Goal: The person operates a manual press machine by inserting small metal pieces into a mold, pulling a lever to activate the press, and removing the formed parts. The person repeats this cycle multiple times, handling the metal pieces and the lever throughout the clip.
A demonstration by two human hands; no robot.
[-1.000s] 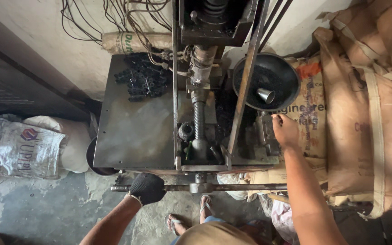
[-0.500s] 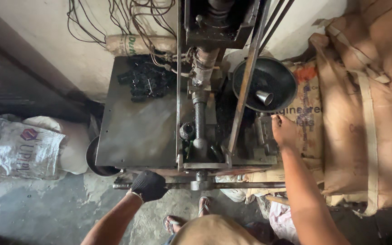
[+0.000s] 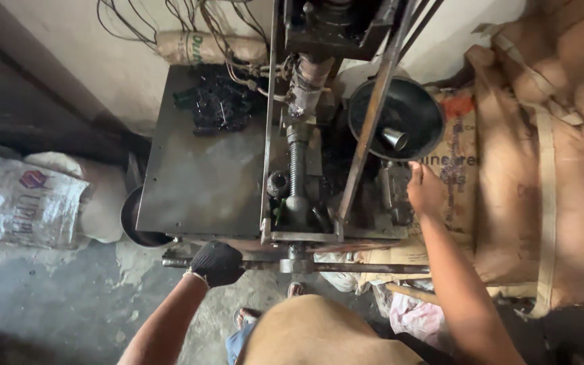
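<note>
Sacks: tall brown sacks (image 3: 549, 176) fill the right side, their tops cut off by the frame.
Press: an upright machine (image 3: 305, 128) on a dark metal table (image 3: 204, 182); its head is cropped at the top edge.
Funnel: a black funnel (image 3: 400, 115) stands right of the screw, partly crossed by a slanted bar.
Handle bar: a horizontal bar (image 3: 359, 268) runs along the table's front.
Left hand: the gloved left hand (image 3: 216, 263) is clenched round the handle bar's left end.
Right hand: the bare right hand (image 3: 426, 192) rests just below the funnel; whether the fingers grip anything cannot be told.
</note>
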